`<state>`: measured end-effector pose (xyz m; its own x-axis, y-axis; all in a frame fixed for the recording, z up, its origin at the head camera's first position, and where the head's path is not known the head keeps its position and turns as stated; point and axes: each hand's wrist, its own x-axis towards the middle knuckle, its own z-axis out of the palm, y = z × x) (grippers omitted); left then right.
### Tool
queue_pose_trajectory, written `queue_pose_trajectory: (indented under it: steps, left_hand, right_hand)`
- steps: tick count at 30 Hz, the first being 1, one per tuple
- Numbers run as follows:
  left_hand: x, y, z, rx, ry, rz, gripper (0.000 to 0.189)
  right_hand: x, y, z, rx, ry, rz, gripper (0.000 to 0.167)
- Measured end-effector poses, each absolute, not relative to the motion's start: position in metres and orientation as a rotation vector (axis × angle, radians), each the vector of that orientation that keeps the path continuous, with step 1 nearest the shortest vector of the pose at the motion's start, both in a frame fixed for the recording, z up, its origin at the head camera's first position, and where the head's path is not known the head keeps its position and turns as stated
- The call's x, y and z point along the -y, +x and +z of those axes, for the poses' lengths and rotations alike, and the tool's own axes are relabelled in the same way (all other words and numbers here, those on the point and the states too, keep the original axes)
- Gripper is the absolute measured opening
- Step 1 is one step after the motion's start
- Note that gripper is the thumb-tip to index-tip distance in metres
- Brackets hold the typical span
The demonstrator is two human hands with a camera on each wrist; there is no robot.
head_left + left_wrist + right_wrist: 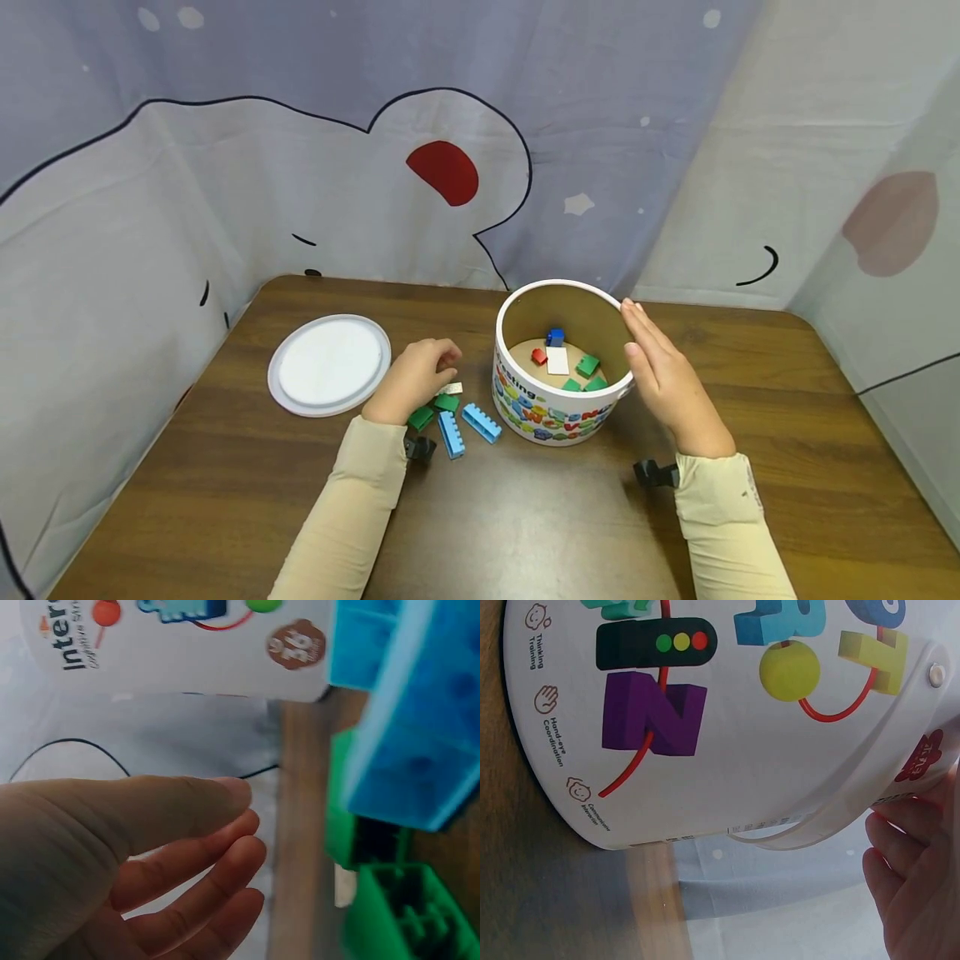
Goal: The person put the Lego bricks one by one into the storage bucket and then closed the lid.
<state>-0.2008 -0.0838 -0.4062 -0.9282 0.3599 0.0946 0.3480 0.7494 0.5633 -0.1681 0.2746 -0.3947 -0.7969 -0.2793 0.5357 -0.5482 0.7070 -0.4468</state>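
Observation:
A round white bucket (551, 429) with colourful printing stands on the table. My right hand (671, 392) lies along its right rim, fingers fairly straight against the outside. Inside are a blue brick (555, 337), a red brick (539, 357), a white rectangular piece (557, 361) and several green bricks (588, 365). Left of the bucket, my left hand (412, 382) hovers over loose bricks, its fingers loosely bent with nothing between them. Near it are two light-blue bricks (452, 435), two green bricks (409, 907) and a partly hidden cream piece (453, 388).
A round white lid (330, 408) lies on the table left of my left hand. The bucket's white handle (810, 817) hangs down its side. Behind the wooden table (525, 517) hangs a printed curtain (322, 183).

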Motion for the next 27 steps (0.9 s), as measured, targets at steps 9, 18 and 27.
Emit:
queue_pose_trajectory:
  steps: [9, 18, 27]
  left_hand:
    - [0.087, -0.205, -0.421, -2.882, 0.595, 0.876, 0.017]
    - [0.088, -0.205, -0.422, -2.834, 0.570, 0.844, 0.012]
    - [0.087, -0.207, -0.425, -2.843, 0.574, 0.795, 0.008]
  right_hand:
    - [-0.274, -0.167, -0.395, 2.451, 0.658, 0.848, 0.049]
    - [-0.275, -0.168, -0.395, 2.462, 0.658, 0.849, 0.049]
    - [-0.275, -0.167, -0.394, 2.467, 0.655, 0.854, 0.049]
